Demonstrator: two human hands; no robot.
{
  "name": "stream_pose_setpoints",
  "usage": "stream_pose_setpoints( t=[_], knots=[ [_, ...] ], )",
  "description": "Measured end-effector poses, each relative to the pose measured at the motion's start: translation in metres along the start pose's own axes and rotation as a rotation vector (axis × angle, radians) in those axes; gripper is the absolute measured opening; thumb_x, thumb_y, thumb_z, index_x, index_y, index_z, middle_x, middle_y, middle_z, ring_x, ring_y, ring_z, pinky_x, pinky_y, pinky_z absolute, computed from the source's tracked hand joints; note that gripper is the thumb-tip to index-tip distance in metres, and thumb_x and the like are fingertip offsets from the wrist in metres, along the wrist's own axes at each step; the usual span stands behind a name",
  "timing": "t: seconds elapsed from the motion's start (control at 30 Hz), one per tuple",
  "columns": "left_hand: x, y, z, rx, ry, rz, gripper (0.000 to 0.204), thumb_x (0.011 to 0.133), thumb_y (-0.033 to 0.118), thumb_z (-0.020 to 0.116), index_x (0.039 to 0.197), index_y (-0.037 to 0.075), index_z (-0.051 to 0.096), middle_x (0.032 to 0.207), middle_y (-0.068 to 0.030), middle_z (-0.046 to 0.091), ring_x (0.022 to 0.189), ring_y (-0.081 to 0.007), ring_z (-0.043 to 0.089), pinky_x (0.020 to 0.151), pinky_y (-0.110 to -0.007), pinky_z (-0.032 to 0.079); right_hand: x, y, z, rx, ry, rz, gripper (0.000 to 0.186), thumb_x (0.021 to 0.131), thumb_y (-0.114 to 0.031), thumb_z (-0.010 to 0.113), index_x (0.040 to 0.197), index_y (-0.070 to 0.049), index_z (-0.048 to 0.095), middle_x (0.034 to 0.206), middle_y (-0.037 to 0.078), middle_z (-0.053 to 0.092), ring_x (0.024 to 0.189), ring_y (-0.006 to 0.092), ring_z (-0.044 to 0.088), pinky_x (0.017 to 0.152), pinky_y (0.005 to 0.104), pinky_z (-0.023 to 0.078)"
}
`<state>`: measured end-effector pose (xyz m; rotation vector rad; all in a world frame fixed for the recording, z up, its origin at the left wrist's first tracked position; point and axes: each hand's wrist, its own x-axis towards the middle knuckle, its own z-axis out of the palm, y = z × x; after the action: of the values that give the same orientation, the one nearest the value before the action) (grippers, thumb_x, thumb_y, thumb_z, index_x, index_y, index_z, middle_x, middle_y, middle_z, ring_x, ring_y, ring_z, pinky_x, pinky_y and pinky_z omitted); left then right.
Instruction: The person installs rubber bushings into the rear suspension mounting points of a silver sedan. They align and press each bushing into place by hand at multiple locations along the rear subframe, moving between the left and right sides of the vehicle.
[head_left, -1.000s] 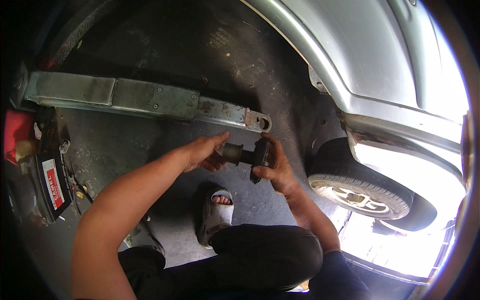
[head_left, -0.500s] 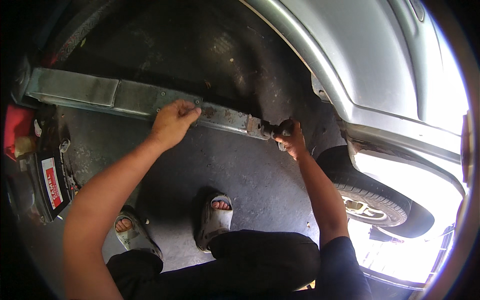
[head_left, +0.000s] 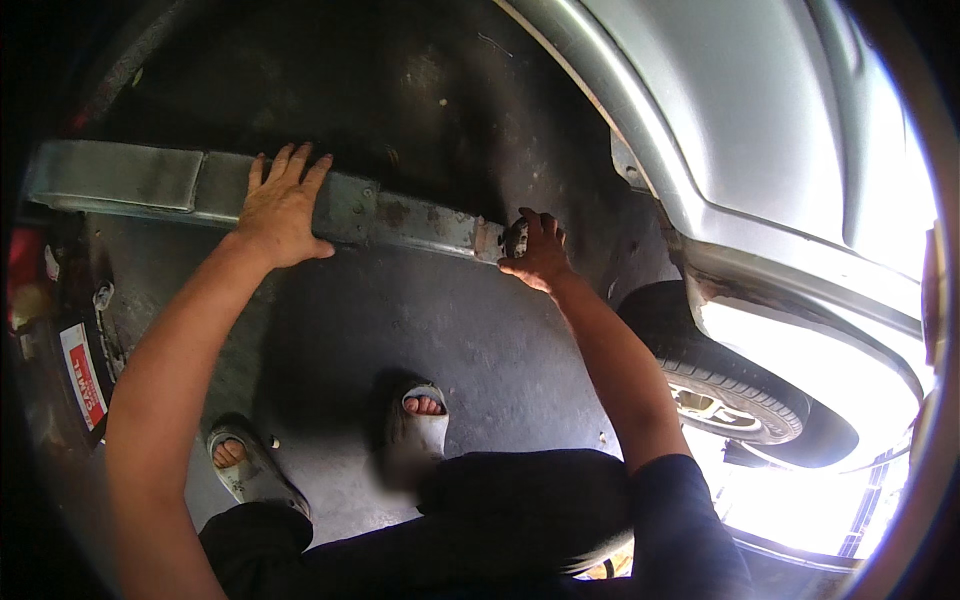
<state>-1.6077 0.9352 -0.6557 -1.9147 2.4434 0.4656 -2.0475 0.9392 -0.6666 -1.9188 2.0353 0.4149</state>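
Note:
A long grey metal car-lift arm (head_left: pixel 120 175) runs from the far left toward the car, its narrower, rust-spotted inner section (head_left: pixel 425 225) sticking out of the wider part. My left hand (head_left: pixel 275 212) lies across the top of the wider part, open, fingers spread and thumb over the near side. At the arm's right end is a dark round lift pad (head_left: pixel 515 238). My right hand (head_left: pixel 541 253) is closed round the pad's right side, thumb near, fingers on the far side. Part of the pad is hidden by that hand.
A silver car body (head_left: pixel 740 130) curves along the right, with a wheel (head_left: pixel 730 405) below it. A black battery (head_left: pixel 80 375) with a red and white label stands at the left. My sandalled feet (head_left: pixel 418 430) are on the dark floor (head_left: pixel 330 370).
My left hand has shifted left along the arm and gone from curled to spread flat on it. My right hand has moved left, from holding the end fitting to wrapping round the pad.

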Motion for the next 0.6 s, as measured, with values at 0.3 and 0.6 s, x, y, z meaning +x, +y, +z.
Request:
stream_pose_setpoints(
  t=[0.3,0.6],
  knots=[
    [0.017,0.003,-0.012,0.087,-0.169,-0.029,0.120,0.064,0.030,0.102,0.166,0.013,0.041,0.158,-0.0115,0.050,0.160,-0.0285,0.036,0.139,-0.056,0.005,0.000,0.047,0.013,0.018,0.105,-0.162,0.109,0.060,-0.030,0.093,0.157,-0.018,0.044,0.152,0.020,0.044,0.142,0.0464,0.039,0.120,0.0570,0.042],
    [0.020,-0.001,-0.003,0.060,-0.094,-0.013,0.117,0.060,0.023,0.103,0.162,0.012,0.047,0.160,-0.0133,0.052,0.161,-0.0287,0.036,0.138,-0.058,0.008,-0.029,0.183,0.045,0.205,0.283,0.169,0.119,0.064,-0.032,0.100,0.165,-0.016,0.039,0.163,0.022,0.042,0.150,0.0465,0.040,0.124,0.0522,0.040]
  ],
)
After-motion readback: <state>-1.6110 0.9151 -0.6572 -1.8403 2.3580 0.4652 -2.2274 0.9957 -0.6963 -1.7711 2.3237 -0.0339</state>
